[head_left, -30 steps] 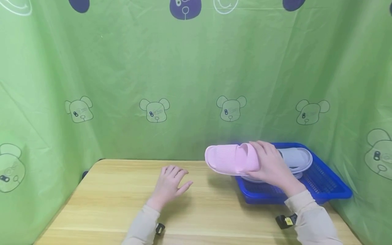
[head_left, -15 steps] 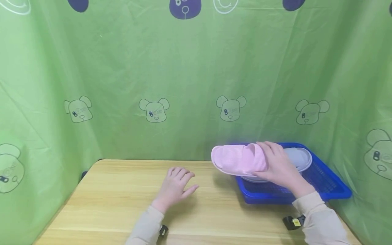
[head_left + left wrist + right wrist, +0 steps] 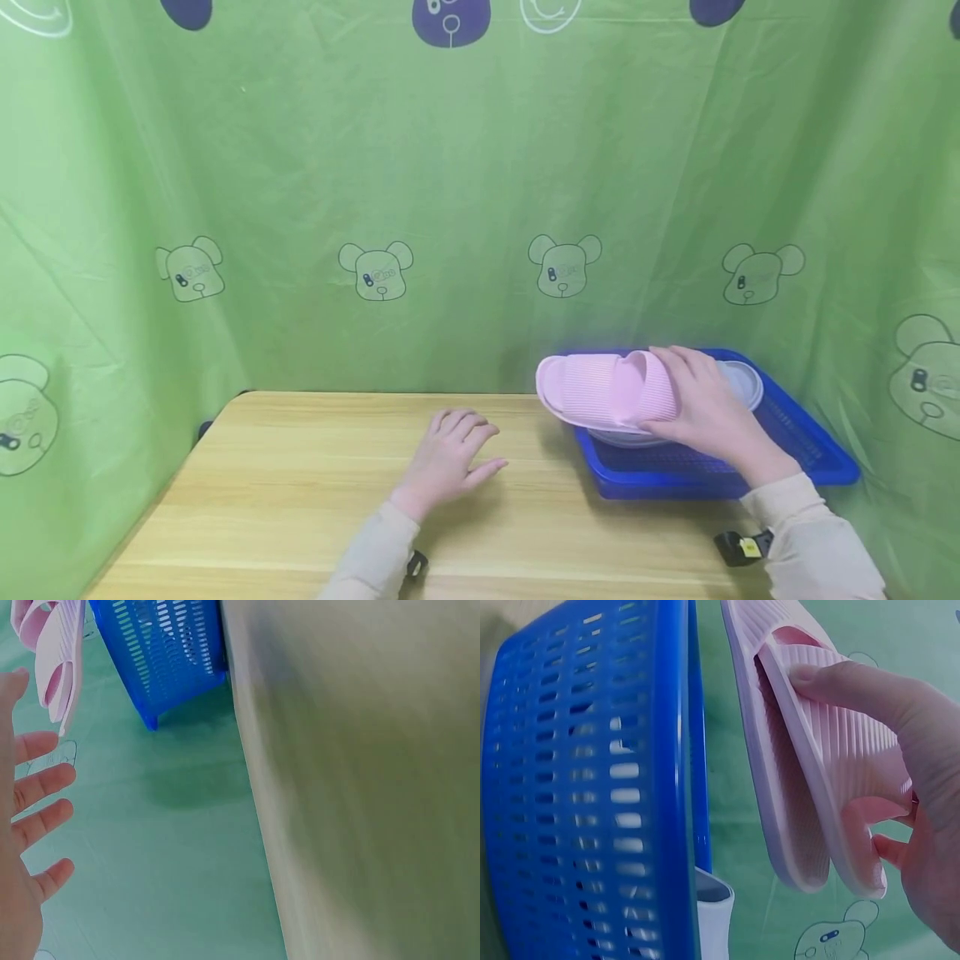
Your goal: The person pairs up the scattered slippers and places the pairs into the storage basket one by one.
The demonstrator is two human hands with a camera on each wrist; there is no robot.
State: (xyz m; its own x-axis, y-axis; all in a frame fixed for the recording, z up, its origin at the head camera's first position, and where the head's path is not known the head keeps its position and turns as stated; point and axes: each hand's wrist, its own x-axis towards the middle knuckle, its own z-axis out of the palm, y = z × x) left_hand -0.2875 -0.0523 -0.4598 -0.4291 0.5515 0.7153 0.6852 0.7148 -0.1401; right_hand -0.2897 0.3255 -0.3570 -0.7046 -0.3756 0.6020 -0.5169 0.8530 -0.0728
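Observation:
A pair of pink ribbed slippers [image 3: 588,392], one tucked into the other, hangs above the left part of the blue basket [image 3: 675,485]. My right hand [image 3: 708,408] grips the pair at its right end; in the right wrist view the thumb presses on the ribbed strap [image 3: 847,712]. Grey slippers [image 3: 742,382] lie in the basket, mostly hidden behind the hand and the pink pair. Over the table, left of the basket, my left hand [image 3: 447,458] hovers with spread, relaxed fingers and holds nothing. In the left wrist view the pink slippers [image 3: 58,660] appear beyond its fingertips.
The basket stands at the back right of the wooden table [image 3: 300,483]. A green curtain [image 3: 465,167] with bear prints encloses the back and both sides. Black straps or devices [image 3: 738,547] show under the wrists.
My right hand has carried the pink slippers to the right, further over the basket and the grey slippers. The left hand has also drifted right, still holding nothing.

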